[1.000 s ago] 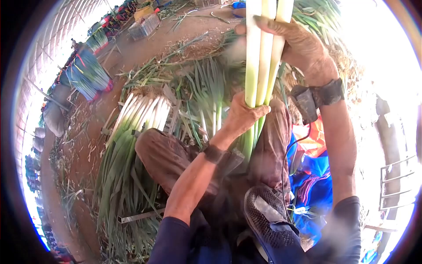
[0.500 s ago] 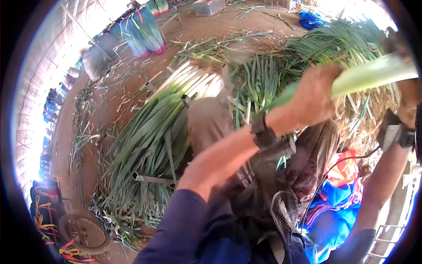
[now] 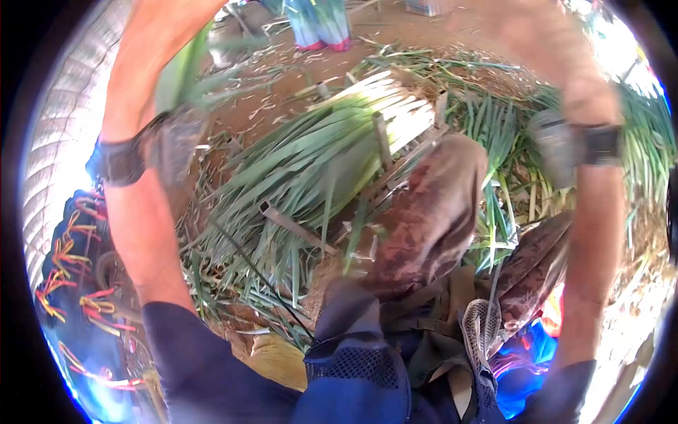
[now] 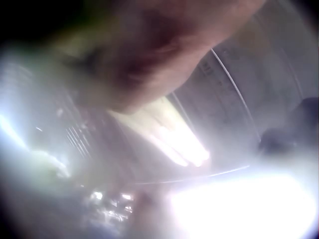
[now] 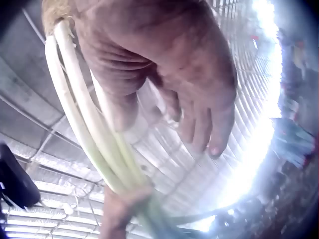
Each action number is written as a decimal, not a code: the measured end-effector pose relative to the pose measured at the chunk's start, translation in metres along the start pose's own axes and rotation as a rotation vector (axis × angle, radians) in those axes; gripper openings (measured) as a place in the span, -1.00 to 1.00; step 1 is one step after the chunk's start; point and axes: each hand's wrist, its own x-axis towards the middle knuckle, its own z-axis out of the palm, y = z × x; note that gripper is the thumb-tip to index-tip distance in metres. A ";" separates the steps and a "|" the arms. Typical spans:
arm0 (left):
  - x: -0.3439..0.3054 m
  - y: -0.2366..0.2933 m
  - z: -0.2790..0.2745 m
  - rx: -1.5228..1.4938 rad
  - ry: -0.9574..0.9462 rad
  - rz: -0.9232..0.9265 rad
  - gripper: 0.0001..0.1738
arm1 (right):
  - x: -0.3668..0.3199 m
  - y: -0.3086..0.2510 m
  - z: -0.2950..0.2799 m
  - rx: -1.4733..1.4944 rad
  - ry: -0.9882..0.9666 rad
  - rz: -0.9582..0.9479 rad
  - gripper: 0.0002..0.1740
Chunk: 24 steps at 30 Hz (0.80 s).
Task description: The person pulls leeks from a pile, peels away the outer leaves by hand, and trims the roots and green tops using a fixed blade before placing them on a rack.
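My left hand point(image 3: 159, 42) is raised at the upper left of the head view, partly past the top edge. It grips a few leeks, whose green leaves point(image 3: 180, 74) hang behind the wrist. The right wrist view shows their white shafts point(image 5: 87, 107) with roots at the top and the left hand point(image 5: 122, 204) round them lower down. Blurred at the upper right, my right hand point(image 3: 544, 42) is held up with loosely extended fingers point(image 5: 219, 124), its thumb overlapping the shafts. Pale shafts point(image 4: 164, 132) emerge below the blurred left hand in the left wrist view.
A large pile of leeks point(image 3: 304, 162) lies across a metal frame point(image 3: 296, 226) beside a bent knee point(image 3: 438, 205). More leeks point(image 3: 501, 134) lie to the right. Wrapped bundles point(image 3: 318, 21) stand at the back, and coloured ties point(image 3: 63, 261) hang at the left.
The head view has swung left. The leeks have gone from upright before me, through a sideways tilt, to high at the left. My right hand has let go of them and spread its fingers.
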 end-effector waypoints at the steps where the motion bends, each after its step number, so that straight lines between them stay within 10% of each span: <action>1: 0.001 -0.039 -0.013 0.147 -0.010 0.160 -0.61 | 0.010 0.032 0.027 0.011 -0.079 0.078 -0.29; 5: -0.015 -0.173 -0.058 0.715 -0.119 0.468 -0.61 | 0.002 0.141 0.176 0.730 -0.223 0.498 -0.37; 9: -0.073 -0.213 -0.054 0.656 -0.474 -0.312 -0.52 | -0.018 0.178 0.271 0.424 -0.391 0.523 -0.49; 12: -0.101 -0.261 -0.044 0.526 -0.708 -0.385 -0.47 | -0.026 0.259 0.353 1.275 -0.181 0.756 -0.63; 15: -0.118 -0.289 -0.031 0.441 -0.823 -0.413 -0.48 | -0.010 0.220 0.343 1.348 -0.090 0.928 -0.56; 17: -0.122 -0.297 -0.019 0.396 -0.859 -0.409 -0.48 | -0.005 0.250 0.362 1.398 -0.085 0.906 -0.59; 19: -0.118 -0.308 -0.005 0.304 -0.862 -0.378 -0.52 | -0.004 0.266 0.375 0.808 -0.154 0.215 -0.67; 20: -0.113 -0.312 0.005 0.215 -0.936 -0.410 -0.55 | -0.003 0.273 0.383 0.815 -0.153 0.227 -0.67; 22: -0.104 -0.313 0.024 0.127 -1.022 -0.441 -0.59 | 0.031 0.202 0.370 1.447 0.348 1.095 -0.72; 24: -0.090 -0.307 0.044 -0.012 -1.101 -0.472 -0.65 | 0.049 0.202 0.385 1.460 0.385 1.103 -0.72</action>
